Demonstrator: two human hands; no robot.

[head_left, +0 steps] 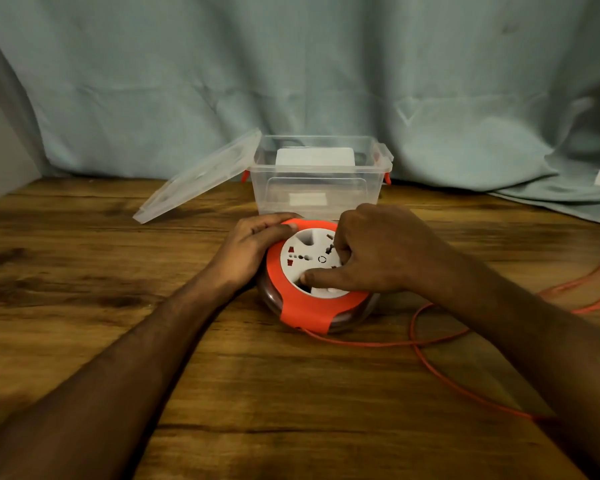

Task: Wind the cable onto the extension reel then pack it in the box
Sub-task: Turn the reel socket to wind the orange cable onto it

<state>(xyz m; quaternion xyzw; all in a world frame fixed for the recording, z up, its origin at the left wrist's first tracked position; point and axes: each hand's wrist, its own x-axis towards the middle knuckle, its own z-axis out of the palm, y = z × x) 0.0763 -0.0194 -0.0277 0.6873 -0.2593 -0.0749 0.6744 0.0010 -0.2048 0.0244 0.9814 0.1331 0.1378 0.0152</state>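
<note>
An orange extension reel (309, 306) with a white socket disc (305, 254) lies flat on the wooden table. My left hand (250, 247) grips the reel's left rim, fingers curled over its far edge. My right hand (378, 251) sits on the white disc, thumb and fingers dug into its recesses. A thin orange cable (426, 344) leaves the reel's near edge, loops across the table to the right and runs off under my right forearm. Right behind the reel stands a clear plastic box (319, 178), open on top.
The box's clear lid (194, 178) leans against its left side, one edge on the table. A white object (315, 157) shows through the box. A pale green cloth (291, 71) hangs behind and spills onto the table (84, 271) at the right.
</note>
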